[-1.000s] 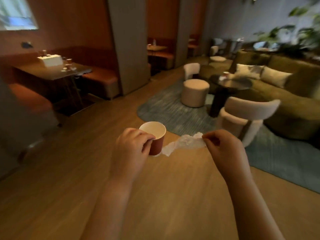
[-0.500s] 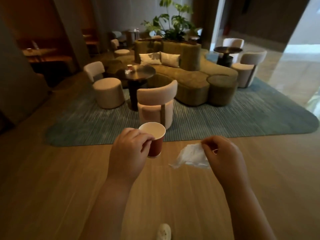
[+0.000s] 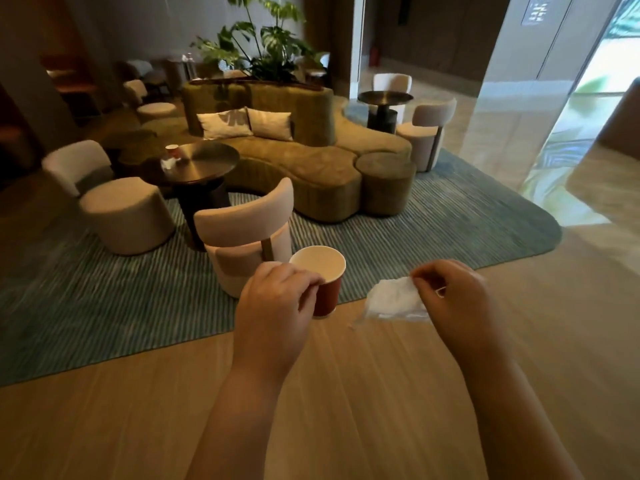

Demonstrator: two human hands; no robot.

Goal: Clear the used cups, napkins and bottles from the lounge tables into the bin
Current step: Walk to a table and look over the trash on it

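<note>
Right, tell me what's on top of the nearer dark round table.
A red cup and a crumpled white napkin sit near the left edge of the table. The rest of its top looks bare; the white chair covers only part of its base.

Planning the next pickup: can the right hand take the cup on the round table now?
Probably not: the right hand pinches a napkin, and the far cup stands beyond a white chair, well out of reach.

A red paper cup, white and empty inside, stands upright in the left hand. A crumpled white napkin hangs pinched in the right hand. A second red cup and a second napkin sit close together on the round dark table.
</note>
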